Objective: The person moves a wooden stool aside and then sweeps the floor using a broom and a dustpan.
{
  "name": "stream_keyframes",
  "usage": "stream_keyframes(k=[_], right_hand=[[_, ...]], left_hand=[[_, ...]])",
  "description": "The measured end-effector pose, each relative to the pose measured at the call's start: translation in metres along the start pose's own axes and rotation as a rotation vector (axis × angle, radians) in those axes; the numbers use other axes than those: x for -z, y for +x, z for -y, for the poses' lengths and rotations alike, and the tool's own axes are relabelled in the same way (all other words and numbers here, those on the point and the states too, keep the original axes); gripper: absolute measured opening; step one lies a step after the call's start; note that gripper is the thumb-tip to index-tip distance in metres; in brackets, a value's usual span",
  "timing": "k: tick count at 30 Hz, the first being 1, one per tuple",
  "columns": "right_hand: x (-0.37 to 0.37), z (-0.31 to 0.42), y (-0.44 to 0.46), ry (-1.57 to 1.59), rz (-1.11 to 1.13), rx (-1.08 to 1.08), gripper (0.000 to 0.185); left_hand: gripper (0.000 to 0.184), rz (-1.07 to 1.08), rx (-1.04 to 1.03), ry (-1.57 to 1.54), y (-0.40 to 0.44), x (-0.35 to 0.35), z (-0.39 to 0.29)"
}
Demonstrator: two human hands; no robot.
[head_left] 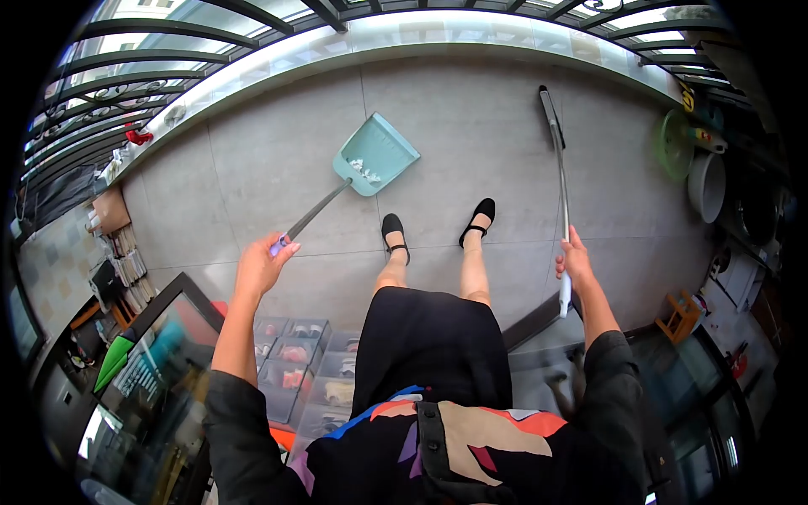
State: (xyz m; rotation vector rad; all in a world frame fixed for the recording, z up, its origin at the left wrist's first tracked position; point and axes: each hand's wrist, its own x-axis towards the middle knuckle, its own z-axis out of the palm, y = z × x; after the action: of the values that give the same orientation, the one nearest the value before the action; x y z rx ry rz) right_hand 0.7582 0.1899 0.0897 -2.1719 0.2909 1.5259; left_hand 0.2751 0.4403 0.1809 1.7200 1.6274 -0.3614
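Note:
My left hand (263,259) is closed round the purple end of a long dustpan handle. The pale teal dustpan (383,143) rests on the grey floor ahead of my feet, its wide lip turned away to the upper right. Several white scraps (364,172) lie inside it near the handle. On the other side, my right hand (575,257) grips a long pole near its white end. This pole belongs to a broom or squeegee (551,114) with a narrow dark-edged head, which points away toward the railing. Its head is well apart from the dustpan.
Black railings (151,56) rise behind a pale ledge (404,38). Basins (707,187) stand along the right side, with a small orange wooden stool (678,315) nearer me. Clear shoe boxes (290,362) are stacked left of my legs. Piled papers (128,265) sit farther left.

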Motion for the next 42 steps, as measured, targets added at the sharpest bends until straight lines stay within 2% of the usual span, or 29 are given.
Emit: stream_keyframes(k=[3, 7, 11, 13, 15, 21, 26, 29, 34, 36, 42], right_hand=[[-0.057, -0.028, -0.023, -0.066, 0.083, -0.064, 0.057], [-0.126, -0.06, -0.081, -0.169, 0.316, -0.14, 0.056], [-0.141, -0.056, -0.105, -0.123, 0.512, -0.189, 0.056], [-0.128, -0.06, -0.113, -0.11, 0.478, -0.139, 0.056], [-0.108, -0.064, -0.125, -0.115, 0.428, -0.105, 0.053], [-0.056, -0.084, -0.11, 0.063, 0.163, -0.085, 0.053], [-0.048, -0.099, -0.07, 0.207, 0.009, -0.084, 0.055], [-0.097, -0.107, -0.077, 0.189, 0.055, -0.11, 0.055], [-0.189, -0.12, -0.141, 0.065, 0.343, -0.134, 0.057], [-0.198, -0.122, -0.15, 0.119, 0.48, -0.125, 0.057], [-0.159, -0.15, -0.186, 0.052, 0.474, -0.037, 0.055]], left_hand=[[0.038, 0.037, -0.044, 0.033, 0.022, 0.005, -0.008], [0.038, 0.038, -0.114, 0.12, 0.032, 0.012, -0.029], [0.039, 0.054, -0.147, 0.146, 0.035, 0.015, -0.035], [0.039, -0.036, -0.255, 0.158, 0.043, 0.007, -0.018], [0.037, 0.035, -0.169, 0.111, 0.041, 0.012, -0.025], [0.035, 0.072, -0.238, 0.123, 0.048, 0.019, -0.004], [0.034, 0.154, -0.243, 0.186, 0.045, 0.028, 0.015], [0.036, 0.099, -0.239, 0.197, 0.035, 0.027, 0.0], [0.041, 0.117, -0.273, 0.302, 0.034, 0.022, -0.013], [0.041, 0.133, -0.251, 0.312, 0.03, 0.02, -0.021], [0.039, 0.125, -0.266, 0.262, 0.024, 0.014, -0.01]])
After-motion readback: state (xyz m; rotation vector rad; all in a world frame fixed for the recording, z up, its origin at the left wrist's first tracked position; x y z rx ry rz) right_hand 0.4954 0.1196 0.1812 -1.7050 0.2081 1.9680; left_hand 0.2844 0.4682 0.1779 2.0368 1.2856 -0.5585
